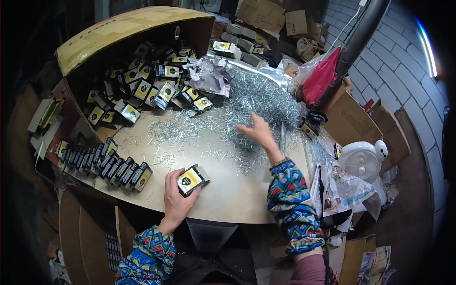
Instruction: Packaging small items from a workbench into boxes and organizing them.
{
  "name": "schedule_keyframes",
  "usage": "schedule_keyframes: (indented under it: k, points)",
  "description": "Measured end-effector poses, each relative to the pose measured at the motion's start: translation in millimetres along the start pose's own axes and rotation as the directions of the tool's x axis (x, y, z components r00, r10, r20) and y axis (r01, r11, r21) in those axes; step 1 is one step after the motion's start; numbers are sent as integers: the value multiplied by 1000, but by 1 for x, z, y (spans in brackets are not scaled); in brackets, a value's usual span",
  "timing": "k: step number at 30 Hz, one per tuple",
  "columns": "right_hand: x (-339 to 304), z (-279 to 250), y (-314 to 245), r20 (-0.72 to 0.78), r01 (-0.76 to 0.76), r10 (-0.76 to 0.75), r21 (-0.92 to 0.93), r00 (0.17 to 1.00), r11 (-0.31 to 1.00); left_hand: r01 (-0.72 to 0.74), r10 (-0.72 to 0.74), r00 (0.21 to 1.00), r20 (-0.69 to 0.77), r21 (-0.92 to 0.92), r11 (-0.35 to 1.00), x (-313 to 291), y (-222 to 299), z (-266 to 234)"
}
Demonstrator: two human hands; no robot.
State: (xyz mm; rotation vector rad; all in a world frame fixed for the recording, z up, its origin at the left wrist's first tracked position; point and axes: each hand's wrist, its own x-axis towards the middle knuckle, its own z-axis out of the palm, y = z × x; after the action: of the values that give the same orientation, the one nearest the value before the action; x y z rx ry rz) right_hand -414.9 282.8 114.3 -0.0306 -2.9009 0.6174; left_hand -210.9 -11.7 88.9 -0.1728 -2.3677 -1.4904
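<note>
A small yellow and black box (191,179) is held in my left hand (178,194) near the front edge of the table (228,199). The flap at its right end stands open; its inside is hidden. My right hand (259,132) reaches over the front of a big heap of small shiny metal pins (266,92), which look like nails or staples. Its thumb and fingers are apart, and nothing shows between them. Loose pins (175,137) lie scattered across the tabletop to the left of the heap.
A large carton (137,28) on its side spills many yellow and black boxes (142,89). Rows of similar boxes (124,172) stand along the left front edge. Crumpled grey paper (209,76) lies by the heap. On the right are a white fan (362,160) and a pink bag (321,78).
</note>
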Motion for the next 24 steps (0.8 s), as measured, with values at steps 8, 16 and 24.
schedule_keyframes:
  k: [8,16,24]
  points:
    - [-15,35,14,-334,114,4,330,942,937,-82,82,997,8,-3,997,2,4,5]
    - [12,-47,-25,-140,54,92,783,986,619,-7,7,1000,4,-4,1000,-1,1,-2]
    - [20,-46,-16,-408,-384,333,-46,850,922,-28,28,999,23,13,1000,0,1,1]
